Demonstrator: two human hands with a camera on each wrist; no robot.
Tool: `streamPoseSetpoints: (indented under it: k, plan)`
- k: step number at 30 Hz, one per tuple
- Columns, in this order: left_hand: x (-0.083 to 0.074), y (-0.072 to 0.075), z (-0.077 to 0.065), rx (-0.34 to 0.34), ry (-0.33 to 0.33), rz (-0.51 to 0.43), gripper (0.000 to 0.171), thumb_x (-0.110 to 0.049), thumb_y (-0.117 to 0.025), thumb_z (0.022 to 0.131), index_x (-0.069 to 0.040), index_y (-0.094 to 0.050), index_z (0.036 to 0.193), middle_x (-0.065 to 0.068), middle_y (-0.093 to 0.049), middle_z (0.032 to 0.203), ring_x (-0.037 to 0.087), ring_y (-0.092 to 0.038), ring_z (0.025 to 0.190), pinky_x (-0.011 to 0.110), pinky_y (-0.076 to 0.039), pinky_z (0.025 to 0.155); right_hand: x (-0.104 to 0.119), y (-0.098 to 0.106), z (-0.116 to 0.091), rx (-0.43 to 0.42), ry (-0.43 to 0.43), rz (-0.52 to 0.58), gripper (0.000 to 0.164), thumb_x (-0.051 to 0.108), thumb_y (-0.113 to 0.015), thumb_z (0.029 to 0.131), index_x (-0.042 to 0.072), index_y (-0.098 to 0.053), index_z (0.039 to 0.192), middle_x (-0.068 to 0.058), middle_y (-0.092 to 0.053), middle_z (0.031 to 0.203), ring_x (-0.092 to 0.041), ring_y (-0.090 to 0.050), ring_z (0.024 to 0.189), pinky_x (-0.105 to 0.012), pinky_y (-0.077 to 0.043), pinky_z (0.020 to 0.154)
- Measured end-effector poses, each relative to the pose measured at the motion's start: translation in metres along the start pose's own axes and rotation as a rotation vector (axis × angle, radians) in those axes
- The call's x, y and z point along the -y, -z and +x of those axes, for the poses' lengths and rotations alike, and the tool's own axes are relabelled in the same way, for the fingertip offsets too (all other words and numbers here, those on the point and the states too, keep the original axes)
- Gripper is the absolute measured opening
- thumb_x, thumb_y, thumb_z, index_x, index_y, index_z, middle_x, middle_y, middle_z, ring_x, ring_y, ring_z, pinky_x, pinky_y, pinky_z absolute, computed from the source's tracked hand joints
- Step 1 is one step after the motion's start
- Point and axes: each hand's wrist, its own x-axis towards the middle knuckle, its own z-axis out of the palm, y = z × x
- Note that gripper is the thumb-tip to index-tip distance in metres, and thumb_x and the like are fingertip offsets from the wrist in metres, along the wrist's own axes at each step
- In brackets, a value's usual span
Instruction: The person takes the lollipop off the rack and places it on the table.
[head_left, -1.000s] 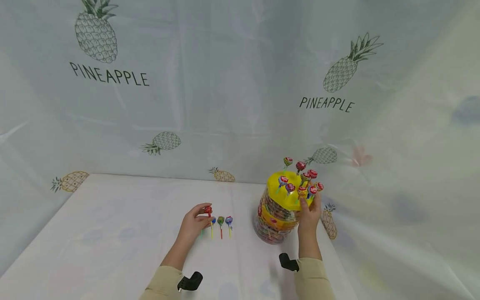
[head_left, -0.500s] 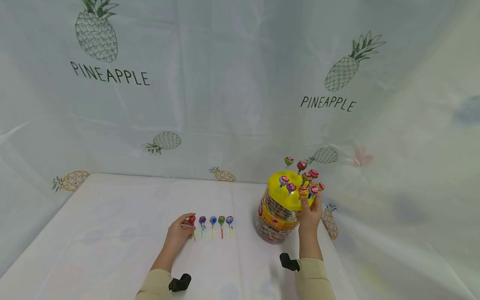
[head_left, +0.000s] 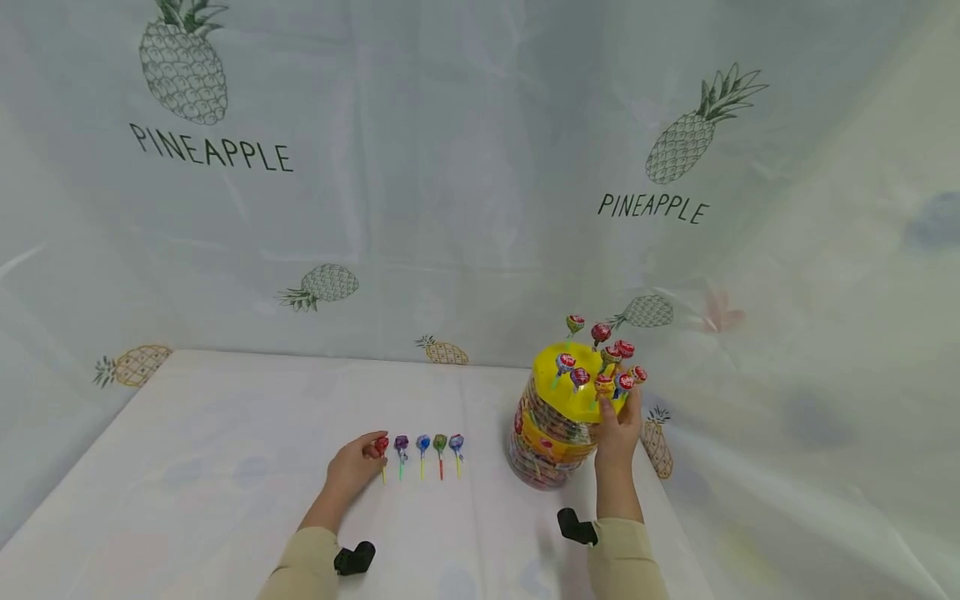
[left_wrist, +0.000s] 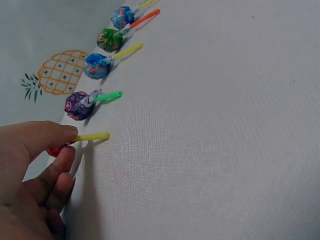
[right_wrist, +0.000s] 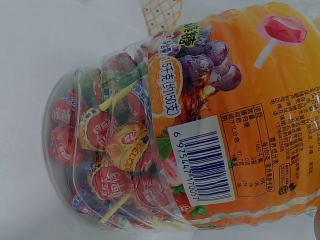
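Note:
My left hand (head_left: 356, 468) pinches a red lollipop (head_left: 384, 473) at the left end of a row on the table. In the left wrist view the thumb and a finger cover most of its red head, and its yellow stick (left_wrist: 94, 136) points away from them. Beside it lie a purple lollipop (head_left: 401, 445), a blue lollipop (head_left: 423, 444) and others, evenly spaced. My right hand (head_left: 618, 433) grips the right side of a tall clear lollipop jar (head_left: 551, 442) near its yellow lid (head_left: 551, 367). Several lollipops stand upright in that lid. The far fingers are hidden behind the jar.
The white table (head_left: 247, 417) ends at the back against a hanging sheet (head_left: 465, 208) printed with pineapples. More wrapped lollipops (right_wrist: 110, 135) fill the jar, which has an orange label (right_wrist: 240, 110). The jar stands near the table's right edge.
My left hand has moved left with the red lollipop, from over the row to its left end, uncovering the purple one. The right hand and jar have stayed in place.

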Motion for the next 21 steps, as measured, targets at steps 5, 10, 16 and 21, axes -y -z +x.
streamPoseSetpoints:
  k: [5, 10, 16, 21]
  plan:
    - [-0.001, -0.002, 0.002, -0.003, 0.016, 0.053, 0.047, -0.009, -0.070, 0.082, -0.006, -0.063, 0.128, -0.002, -0.055, 0.077, 0.016, -0.046, 0.066, 0.032, -0.034, 0.061, -0.001, 0.001, 0.000, 0.022, 0.028, 0.012, 0.057, 0.024, -0.062, 0.097, 0.019, -0.040, 0.149, -0.001, -0.046, 0.141, -0.018, -0.043, 0.128, -0.018, -0.042, 0.098]
    - [-0.002, 0.000, 0.008, 0.052, 0.037, 0.106, 0.049, -0.010, -0.068, 0.081, -0.008, -0.062, 0.130, -0.002, -0.052, 0.071, 0.016, -0.044, 0.063, 0.032, -0.031, 0.059, -0.001, 0.001, -0.001, 0.034, 0.038, 0.030, 0.058, 0.023, -0.061, 0.097, 0.016, -0.037, 0.150, -0.001, -0.047, 0.141, -0.018, -0.043, 0.128, -0.019, -0.041, 0.099]
    - [-0.002, 0.003, 0.012, 0.110, 0.051, 0.082, 0.048, -0.011, -0.070, 0.083, -0.007, -0.061, 0.130, -0.001, -0.053, 0.073, 0.016, -0.046, 0.064, 0.031, -0.033, 0.059, 0.000, 0.000, -0.002, 0.034, 0.029, 0.008, 0.058, 0.026, -0.061, 0.097, 0.018, -0.038, 0.150, 0.000, -0.046, 0.141, -0.017, -0.041, 0.130, -0.019, -0.040, 0.100]
    - [-0.002, 0.003, 0.011, 0.104, 0.033, 0.078, 0.049, -0.012, -0.072, 0.082, -0.007, -0.061, 0.130, -0.002, -0.054, 0.074, 0.015, -0.047, 0.066, 0.031, -0.034, 0.061, 0.001, 0.000, -0.002, 0.048, 0.049, 0.016, 0.056, 0.026, -0.061, 0.098, 0.018, -0.039, 0.149, -0.001, -0.047, 0.142, -0.018, -0.041, 0.131, -0.021, -0.039, 0.102]
